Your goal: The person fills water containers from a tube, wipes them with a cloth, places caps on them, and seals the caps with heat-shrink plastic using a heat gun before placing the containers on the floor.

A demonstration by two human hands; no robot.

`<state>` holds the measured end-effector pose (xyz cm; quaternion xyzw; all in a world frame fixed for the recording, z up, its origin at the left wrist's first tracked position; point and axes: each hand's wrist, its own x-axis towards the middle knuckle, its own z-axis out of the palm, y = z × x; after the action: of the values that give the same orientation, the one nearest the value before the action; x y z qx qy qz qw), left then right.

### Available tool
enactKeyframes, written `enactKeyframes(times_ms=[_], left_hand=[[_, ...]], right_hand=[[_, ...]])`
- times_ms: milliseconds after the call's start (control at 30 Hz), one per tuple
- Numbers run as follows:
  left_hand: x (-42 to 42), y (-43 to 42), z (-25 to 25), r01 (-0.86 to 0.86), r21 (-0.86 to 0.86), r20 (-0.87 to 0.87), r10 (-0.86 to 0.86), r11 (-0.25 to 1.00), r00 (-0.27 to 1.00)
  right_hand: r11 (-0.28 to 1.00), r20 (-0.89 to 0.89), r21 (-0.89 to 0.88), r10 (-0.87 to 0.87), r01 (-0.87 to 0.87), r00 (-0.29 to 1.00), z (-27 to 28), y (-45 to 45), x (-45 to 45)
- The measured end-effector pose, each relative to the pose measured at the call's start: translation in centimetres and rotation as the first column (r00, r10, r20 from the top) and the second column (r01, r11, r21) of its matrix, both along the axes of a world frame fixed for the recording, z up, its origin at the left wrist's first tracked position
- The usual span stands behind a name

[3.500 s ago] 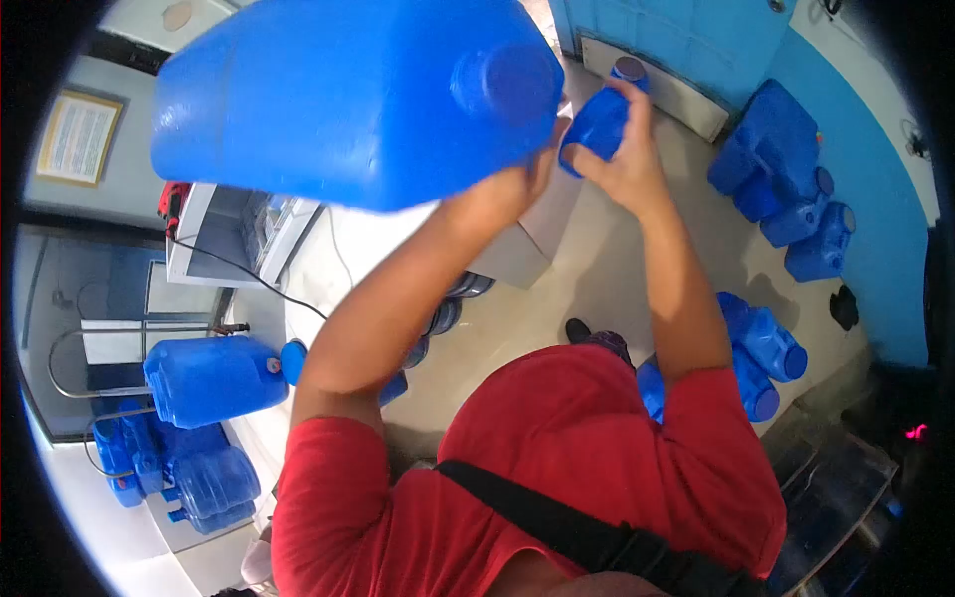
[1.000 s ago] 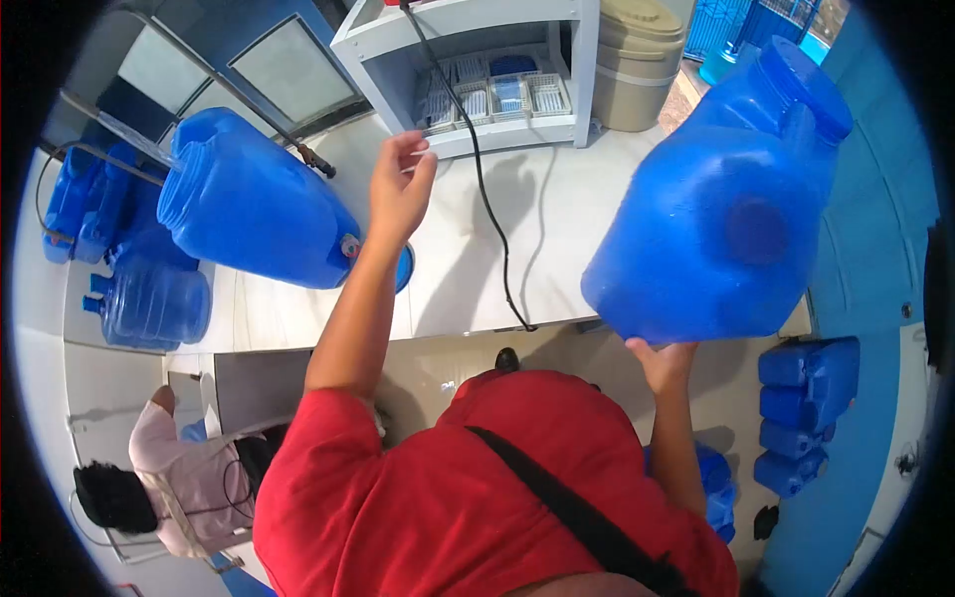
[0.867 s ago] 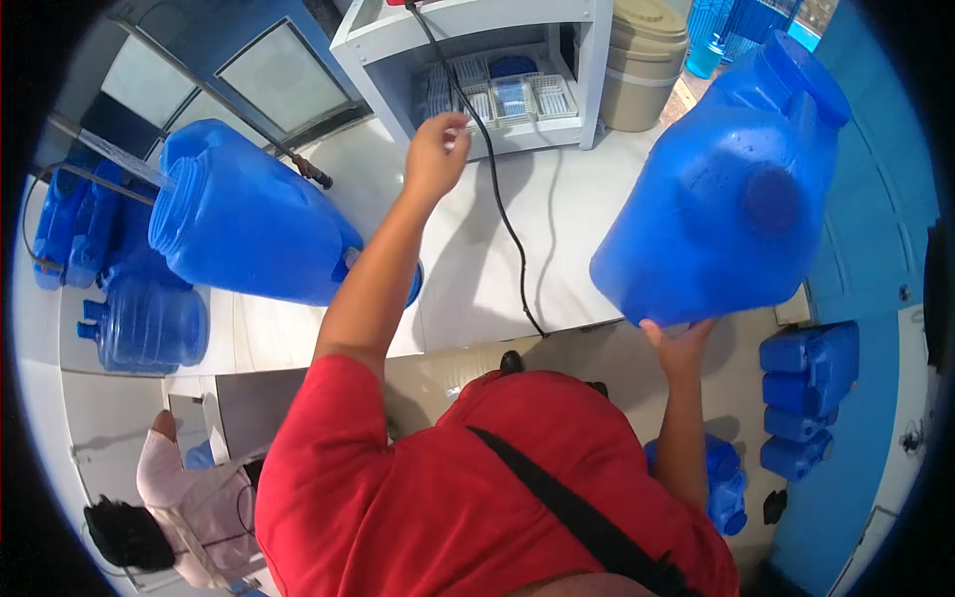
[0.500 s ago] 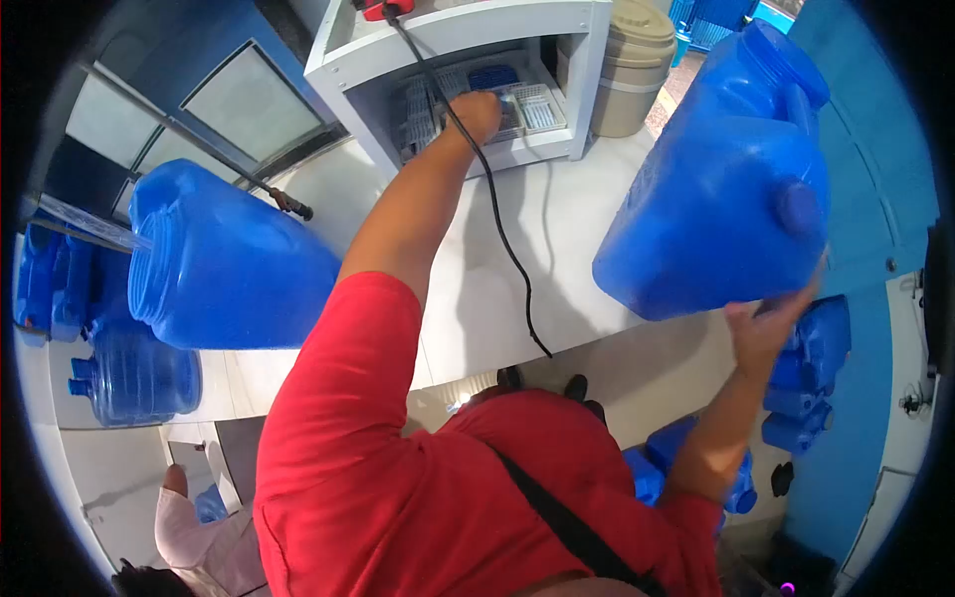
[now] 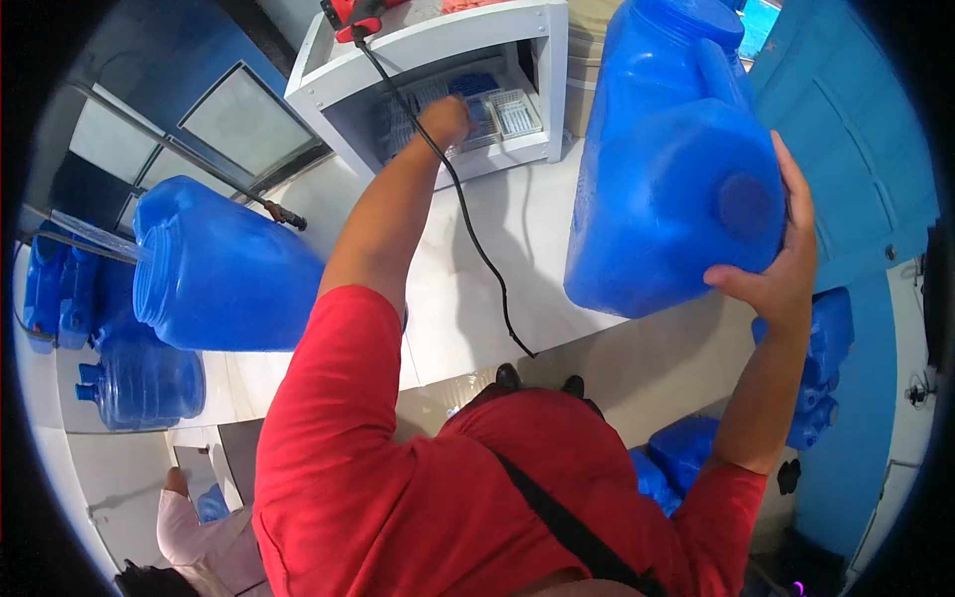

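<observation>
Spreading against the large blue jug [image 5: 657, 199] at the white counter's [image 5: 438, 308] edge, the right hand [image 5: 781, 274] tops a raised forearm; the left hand [image 5: 446, 121] reaches into the shelf unit [image 5: 477, 32], fingers indeterminable. Blue wall [image 5: 860, 398] borders beige floor [image 5: 637, 373].

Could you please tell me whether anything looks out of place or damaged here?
I see no clear spill or damage. Only the black cord looks untidy: it trails from the red power tool across the white counter to its front edge, where it might snag.

Blue door [image 5: 846, 164] and pink-shirted person [image 5: 211, 542]
</observation>
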<state>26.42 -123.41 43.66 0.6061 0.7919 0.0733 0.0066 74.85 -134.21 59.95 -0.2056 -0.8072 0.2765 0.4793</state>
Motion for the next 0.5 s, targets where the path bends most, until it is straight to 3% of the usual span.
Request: enactKeyframes(times_ms=[67, 133, 200, 233, 300, 367, 400, 433, 467, 500], left_hand=[[-0.3, -0.7, 0.5, -0.054, 0.002, 0.085, 0.053, 0.999, 0.995], [-0.3, -2.4, 0.7, -0.126, 0.459, 0.281, -0.010, 0.879, 0.960], [1.1, -6.6, 3.7, -0.175, 0.405, 0.375, 0.012, 0.898, 0.927], [1.7, -9.5, 4.9, -0.217, 0.341, 0.469, 0.035, 0.915, 0.883], [1.8, -15.0, 5.9, -0.191, 0.369, 0.535, -0.040, 0.910, 0.844], [3.7, -20.6, 8.4, -0.223, 0.345, 0.688, -0.084, 0.912, 0.721], [5.9, -23.0, 10.7, -0.242, 0.334, 0.766, -0.113, 0.911, 0.633], [8.2, -24.7, 12.9, -0.261, 0.317, 0.835, -0.138, 0.912, 0.533], [9.8, -25.7, 14.2, -0.265, 0.310, 0.834, -0.128, 0.913, 0.536], [11.5, -26.4, 15.1, -0.185, 0.314, 0.836, -0.179, 0.931, 0.519]], right_hand=[[0.998, 0.038, -0.055, -0.004, 0.006, 0.999, -0.1, 0.8, 0.0], [0.997, 0.048, -0.041, -0.067, 0.069, 0.997, -0.2, 1.1, 0.1], [0.992, 0.053, -0.023, -0.123, 0.125, 0.991, 0.1, 1.0, 0.3], [0.923, 0.117, 0.291, -0.295, 0.251, 0.948, 0.4, 0.6, 0.6], [0.745, 0.101, 0.583, -0.461, 0.323, 0.882, -0.1, -0.4, 1.0], [0.861, -0.356, 0.365, -0.223, 0.354, 0.907, -1.9, -2.2, 1.6], [0.865, -0.363, 0.360, -0.216, 0.350, 0.907, -1.9, -3.3, 1.5], [0.929, -0.266, 0.322, -0.097, 0.183, 0.959, -1.6, -5.0, 0.9], [0.964, -0.175, 0.265, 0.033, 0.015, 0.984, -1.3, -6.5, 0.0], [0.957, -0.152, 0.290, 0.078, -0.031, 0.985, -1.0, -7.1, -1.8]])
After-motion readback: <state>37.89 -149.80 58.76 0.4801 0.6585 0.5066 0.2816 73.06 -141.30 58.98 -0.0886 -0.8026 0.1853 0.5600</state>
